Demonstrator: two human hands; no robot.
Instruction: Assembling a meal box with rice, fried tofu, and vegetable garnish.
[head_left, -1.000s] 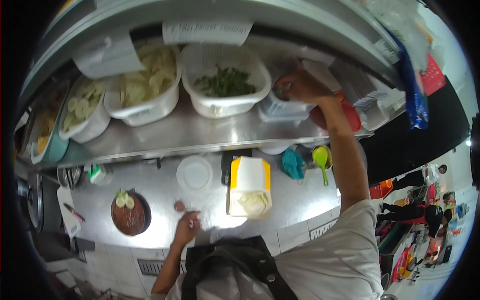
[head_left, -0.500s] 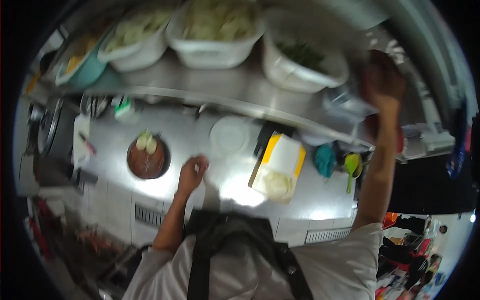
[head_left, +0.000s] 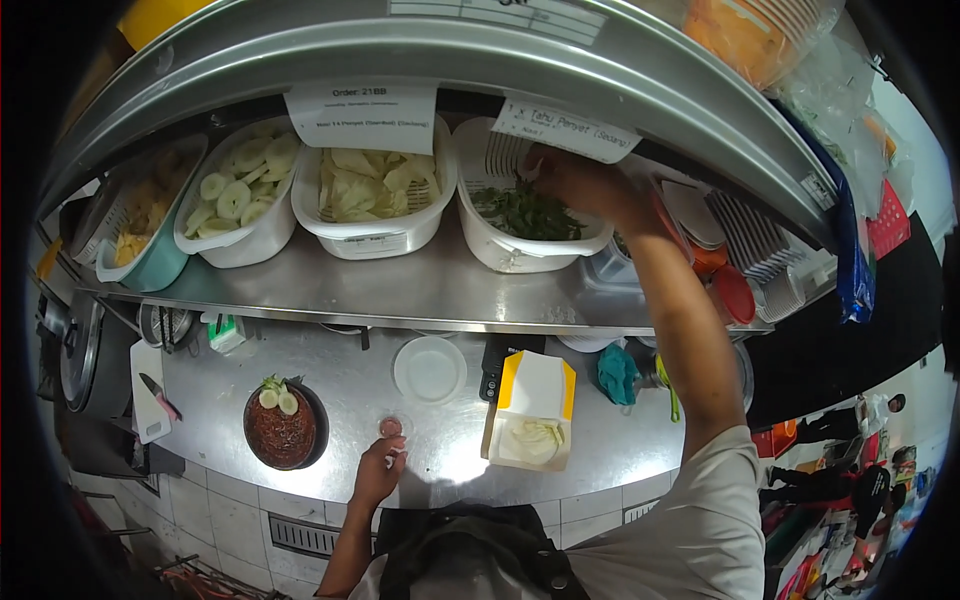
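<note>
My right hand point(head_left: 572, 186) reaches into a white basket point(head_left: 530, 258) on the shelf, its fingers curled at a heap of dark green leaves point(head_left: 532, 214). Shadow hides part of the fingertips. Low over the steel counter, my left hand point(head_left: 378, 472) pinches what looks like a small clear cup point(head_left: 390, 427) with something reddish in it. To the left of that hand stands a dark round mortar point(head_left: 280, 445) filled with red-brown paste, two pale cucumber slices point(head_left: 278, 401) and some green on top. At the right, an open yellow-and-white carton point(head_left: 537, 385) holds pale cabbage leaves point(head_left: 538, 438).
Along the shelf point(head_left: 400, 295) stand baskets of cabbage point(head_left: 372, 190), cucumber slices point(head_left: 238, 195) and yellowish pieces point(head_left: 140, 235). The counter bears a white plate point(head_left: 430, 370), a black scale point(head_left: 494, 370), a teal cloth point(head_left: 617, 374) and a knife point(head_left: 158, 394) on a white board.
My right hand has moved left from the far right of the shelf into the basket of green leaves. The view has tilted up, and my left hand stays low over the counter.
</note>
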